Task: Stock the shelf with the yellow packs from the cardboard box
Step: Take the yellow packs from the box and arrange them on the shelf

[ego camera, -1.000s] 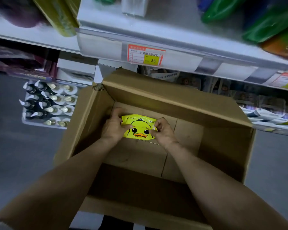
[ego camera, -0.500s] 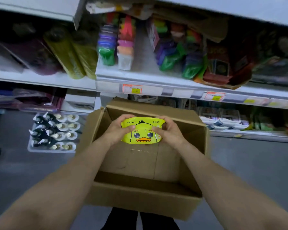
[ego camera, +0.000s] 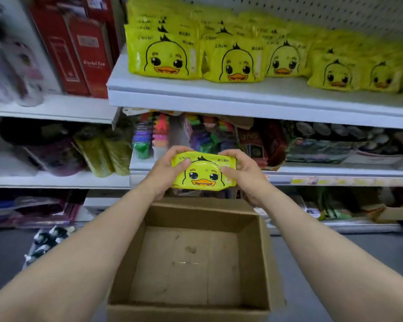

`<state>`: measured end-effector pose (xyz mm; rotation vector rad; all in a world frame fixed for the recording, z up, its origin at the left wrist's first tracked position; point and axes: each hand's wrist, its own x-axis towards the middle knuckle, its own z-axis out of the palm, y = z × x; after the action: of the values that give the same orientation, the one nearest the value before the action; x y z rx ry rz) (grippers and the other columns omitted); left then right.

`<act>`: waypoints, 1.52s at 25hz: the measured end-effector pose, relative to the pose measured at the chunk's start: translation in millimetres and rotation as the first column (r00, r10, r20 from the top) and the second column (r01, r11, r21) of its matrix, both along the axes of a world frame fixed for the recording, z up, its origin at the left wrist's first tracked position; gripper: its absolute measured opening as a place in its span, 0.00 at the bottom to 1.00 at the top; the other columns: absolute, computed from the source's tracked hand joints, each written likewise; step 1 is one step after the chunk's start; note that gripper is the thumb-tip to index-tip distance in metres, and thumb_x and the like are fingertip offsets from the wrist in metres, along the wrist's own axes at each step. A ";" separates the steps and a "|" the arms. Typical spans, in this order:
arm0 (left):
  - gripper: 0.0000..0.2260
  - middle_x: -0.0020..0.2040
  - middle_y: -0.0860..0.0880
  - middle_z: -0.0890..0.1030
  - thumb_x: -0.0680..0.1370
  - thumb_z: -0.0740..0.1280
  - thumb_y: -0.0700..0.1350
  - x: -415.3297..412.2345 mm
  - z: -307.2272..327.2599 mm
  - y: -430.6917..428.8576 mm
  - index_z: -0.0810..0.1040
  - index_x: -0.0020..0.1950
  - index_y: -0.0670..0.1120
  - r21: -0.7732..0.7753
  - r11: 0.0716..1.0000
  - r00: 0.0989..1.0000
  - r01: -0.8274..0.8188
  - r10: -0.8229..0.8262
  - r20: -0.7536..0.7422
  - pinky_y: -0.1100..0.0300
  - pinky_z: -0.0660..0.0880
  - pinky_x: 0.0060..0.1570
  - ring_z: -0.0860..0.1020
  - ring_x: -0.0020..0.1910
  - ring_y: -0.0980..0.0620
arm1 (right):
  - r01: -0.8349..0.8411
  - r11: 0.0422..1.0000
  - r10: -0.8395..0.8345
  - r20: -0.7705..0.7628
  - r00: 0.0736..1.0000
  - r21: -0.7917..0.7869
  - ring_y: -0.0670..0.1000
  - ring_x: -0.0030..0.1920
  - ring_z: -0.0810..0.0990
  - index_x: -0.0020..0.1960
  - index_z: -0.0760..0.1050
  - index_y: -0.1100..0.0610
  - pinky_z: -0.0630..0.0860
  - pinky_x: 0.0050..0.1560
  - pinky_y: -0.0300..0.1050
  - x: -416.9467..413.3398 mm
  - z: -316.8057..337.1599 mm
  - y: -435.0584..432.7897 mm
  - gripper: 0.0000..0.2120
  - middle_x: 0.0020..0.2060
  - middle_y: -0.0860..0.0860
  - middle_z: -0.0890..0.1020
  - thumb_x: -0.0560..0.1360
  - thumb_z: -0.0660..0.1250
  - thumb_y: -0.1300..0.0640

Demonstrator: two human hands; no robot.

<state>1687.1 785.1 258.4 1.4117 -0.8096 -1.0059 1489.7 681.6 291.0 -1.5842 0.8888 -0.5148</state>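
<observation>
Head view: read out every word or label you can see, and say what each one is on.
"okok": on the held pack and on the shelf packs.
Chinese print on the packs: too small to be sure of.
"uno": red card box.
"Crystal Cup", blurry: red box.
Price tags: too blurred to read.

hidden: your left hand [ego camera: 166,169] and right hand [ego camera: 244,173] cover both ends of yellow pack [ego camera: 204,174] | cut off: cardboard box [ego camera: 254,252], bottom edge | blurred: left-shelf goods [ego camera: 12,66]

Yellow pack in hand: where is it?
Head view, centre: yellow pack gripped between left hand and right hand, above the cardboard box, below the stocked shelf.
</observation>
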 end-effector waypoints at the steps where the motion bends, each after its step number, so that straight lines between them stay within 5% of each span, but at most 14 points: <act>1: 0.10 0.47 0.49 0.81 0.79 0.68 0.42 0.2 10.9 -2.7 0.79 0.51 0.58 -0.018 1.000 0.999 -0.002 0.002 0.043 0.49 0.80 0.42 0.80 0.43 0.49 | 0.000 1.000 0.000 0.010 1.000 -0.026 0.52 0.41 0.80 0.51 0.79 0.53 0.79 0.42 0.48 -0.1 10.1 -2.3 0.09 0.43 0.56 0.83 0.76 0.70 0.66; 7: 0.05 0.43 0.50 0.81 0.77 0.70 0.41 -3.4 80.6 -17.5 0.80 0.47 0.53 -0.110 0.994 0.986 0.009 0.009 0.165 0.57 0.76 0.37 0.78 0.40 0.51 | 0.047 0.982 -0.036 0.061 0.997 -0.183 0.39 0.35 0.79 0.40 0.82 0.57 0.73 0.41 0.30 -12.9 71.8 -19.2 0.04 0.34 0.47 0.83 0.73 0.75 0.60; 13: 0.07 0.51 0.44 0.79 0.79 0.68 0.41 -22.8 144.7 -36.6 0.76 0.52 0.53 -0.242 0.963 0.984 0.117 -0.081 0.156 0.48 0.79 0.38 0.81 0.41 0.43 | 0.115 0.974 -0.074 0.205 0.976 -0.195 0.47 0.43 0.83 0.42 0.84 0.57 0.78 0.53 0.43 -27.4 124.7 -48.3 0.02 0.40 0.51 0.86 0.72 0.76 0.59; 18: 0.04 0.50 0.45 0.77 0.73 0.72 0.47 -42.7 169.9 -58.3 0.78 0.44 0.55 -0.298 0.951 0.972 0.082 -0.010 0.235 0.46 0.75 0.43 0.76 0.44 0.45 | 0.089 0.967 -0.032 0.230 0.973 -0.239 0.42 0.37 0.81 0.43 0.84 0.56 0.77 0.40 0.35 -33.9 147.6 -62.3 0.03 0.35 0.47 0.85 0.71 0.76 0.58; 25: 0.07 0.45 0.45 0.79 0.76 0.71 0.39 -60.8 193.4 -70.7 0.77 0.42 0.49 -0.335 0.940 0.972 -0.067 0.138 0.191 0.51 0.76 0.42 0.77 0.41 0.47 | 0.006 0.985 0.044 0.290 0.956 -0.170 0.52 0.52 0.78 0.42 0.84 0.49 0.71 0.60 0.53 -51.8 160.6 -85.0 0.07 0.45 0.47 0.85 0.67 0.79 0.50; 30: 0.06 0.43 0.49 0.78 0.77 0.69 0.39 -82.1 196.3 -76.3 0.76 0.45 0.49 -0.347 0.932 0.977 -0.109 0.165 0.137 0.56 0.78 0.28 0.79 0.32 0.51 | 0.063 0.997 -0.043 0.331 0.943 -0.049 0.57 0.52 0.79 0.37 0.82 0.49 0.72 0.58 0.59 -56.5 161.0 -90.9 0.08 0.45 0.51 0.85 0.66 0.80 0.50; 34: 0.05 0.42 0.49 0.79 0.76 0.71 0.41 -89.4 196.7 -81.4 0.77 0.43 0.48 -0.300 0.951 0.972 -0.075 0.137 0.193 0.57 0.79 0.28 0.80 0.33 0.55 | 0.092 0.993 -0.061 0.339 0.939 -0.075 0.58 0.47 0.82 0.37 0.81 0.52 0.78 0.55 0.61 -64.8 165.8 -98.4 0.06 0.45 0.55 0.85 0.69 0.78 0.56; 38: 0.06 0.36 0.49 0.83 0.75 0.71 0.41 -91.9 200.1 -84.0 0.76 0.39 0.45 -0.190 0.981 0.992 -0.035 0.057 0.111 0.65 0.75 0.28 0.79 0.32 0.54 | 0.083 0.988 -0.042 0.286 0.957 -0.131 0.60 0.53 0.81 0.33 0.81 0.51 0.72 0.64 0.68 -74.3 167.8 -106.1 0.08 0.42 0.55 0.85 0.65 0.80 0.54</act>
<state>1595.2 701.1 458.5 1.3293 -0.9283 -0.7960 1415.5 575.5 458.8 -1.5643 0.6982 -0.8436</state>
